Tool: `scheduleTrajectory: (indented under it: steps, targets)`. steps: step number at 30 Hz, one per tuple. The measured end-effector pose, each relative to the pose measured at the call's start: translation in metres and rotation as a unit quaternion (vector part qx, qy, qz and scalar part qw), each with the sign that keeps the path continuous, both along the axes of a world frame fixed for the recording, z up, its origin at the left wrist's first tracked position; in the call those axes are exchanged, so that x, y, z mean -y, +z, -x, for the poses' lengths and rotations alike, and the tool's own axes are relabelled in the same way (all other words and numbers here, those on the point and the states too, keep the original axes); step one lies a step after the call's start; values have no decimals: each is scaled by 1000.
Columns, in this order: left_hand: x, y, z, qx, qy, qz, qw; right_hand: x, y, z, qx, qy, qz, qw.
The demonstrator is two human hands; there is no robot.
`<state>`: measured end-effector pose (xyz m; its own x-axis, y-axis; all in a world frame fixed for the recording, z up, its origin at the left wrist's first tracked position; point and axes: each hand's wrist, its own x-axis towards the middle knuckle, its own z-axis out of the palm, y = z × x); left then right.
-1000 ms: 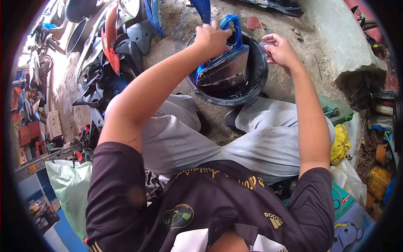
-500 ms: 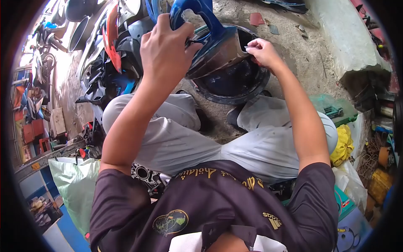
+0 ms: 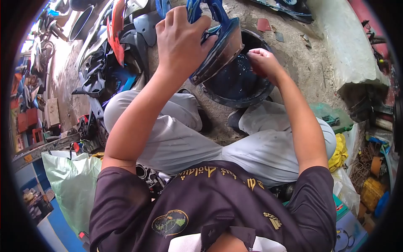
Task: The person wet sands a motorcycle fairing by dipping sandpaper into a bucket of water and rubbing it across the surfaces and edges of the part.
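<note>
"Beside the left fingers, in the head camera's view, what is there?"

"A blue motorcycle fairing panel (image 3: 222,51), tilted, its lower face brownish and wet-looking. The person's left hand (image 3: 179,42) is clamped on its left side, thumb and forefinger against it, the other fingertips out of sight."

"Why grip it at that side?"

"Probably to keep the broad face uncovered and turned toward the right hand (image 3: 264,65)."

"And those right fingers?"

"They bend inward, just apart from the panel, over the right side of a round black tub (image 3: 240,102). Whether they pinch anything, I can't tell."

"Where is the tub from the fingers?"

"Below both sets, with the panel leaning over it. Inside is something dark and glistening, likely water, so drips would fall back in. It stands just ahead of the dark shoes (image 3: 205,121), presumably for easy reach."

"Anything farther out?"

"Well left of the left fingers, a red-orange fairing piece (image 3: 115,35) lies among dark plastic parts (image 3: 132,50). Beyond the right fingers, a flat red scrap (image 3: 263,24) lies on the rough concrete floor (image 3: 300,67)."
</note>
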<state>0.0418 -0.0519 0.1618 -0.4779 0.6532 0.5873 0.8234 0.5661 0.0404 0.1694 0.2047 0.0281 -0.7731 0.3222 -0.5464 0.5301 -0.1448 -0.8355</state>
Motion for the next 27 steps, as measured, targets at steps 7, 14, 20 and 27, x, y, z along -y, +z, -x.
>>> scheduleTrajectory:
  steps: [7, 14, 20, 27]
  targets:
    - [6, -32, 32, -142, -39, -36, 988, 30, -10, 19, -18, -4, -5, 1000]
    - [7, -46, 5, -45, -75, -64, 994, 18, -14, 17, -12, 11, 9, 1000]
    - [15, -62, -1, -48, -52, -94, 993, 9, -58, 32, 6, 68, -96, 993]
    - [12, -63, -17, -22, 13, -76, 997, -25, -117, 4, 65, 118, -286, 949]
